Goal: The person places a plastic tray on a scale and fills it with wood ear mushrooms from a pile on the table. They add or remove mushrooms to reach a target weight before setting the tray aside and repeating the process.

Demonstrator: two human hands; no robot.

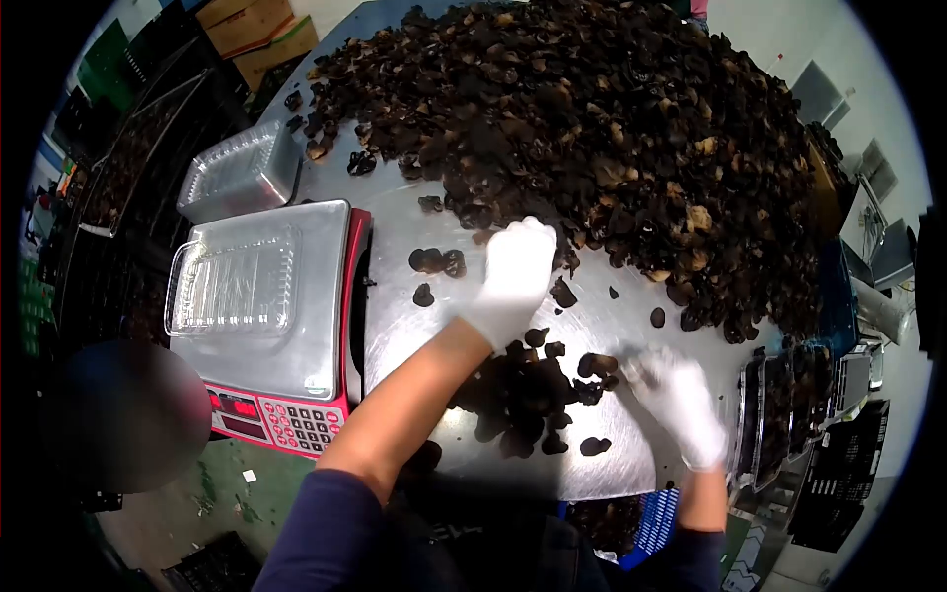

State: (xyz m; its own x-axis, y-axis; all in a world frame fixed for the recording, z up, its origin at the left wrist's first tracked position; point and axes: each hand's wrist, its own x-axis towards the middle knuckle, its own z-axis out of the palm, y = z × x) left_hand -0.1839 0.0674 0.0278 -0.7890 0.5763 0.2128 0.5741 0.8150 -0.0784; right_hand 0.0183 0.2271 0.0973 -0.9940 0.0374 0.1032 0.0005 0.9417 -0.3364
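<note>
My left hand [521, 261], in a white glove, is closed at the near edge of a big heap of dark wood ear mushrooms [552, 128]; its fingertips are hidden behind the knuckles. Lower right, my gloved right hand [679, 400] has its fingers drawn together, slightly blurred, right beside a loose wood ear mushroom [597, 365]. Whether it grips anything I cannot tell. Between my forearms, a smaller pile of wood ear mushrooms [523, 395] lies on the metal table [612, 464]. Several single pieces are scattered around it.
On the left, a red-sided scale [330, 380] carries a clear plastic tray [237, 286]. Stacked clear trays [242, 173] stand behind it. Filled trays [779, 414] are stacked at the right. A blue basket [653, 523] sits below the table's front edge.
</note>
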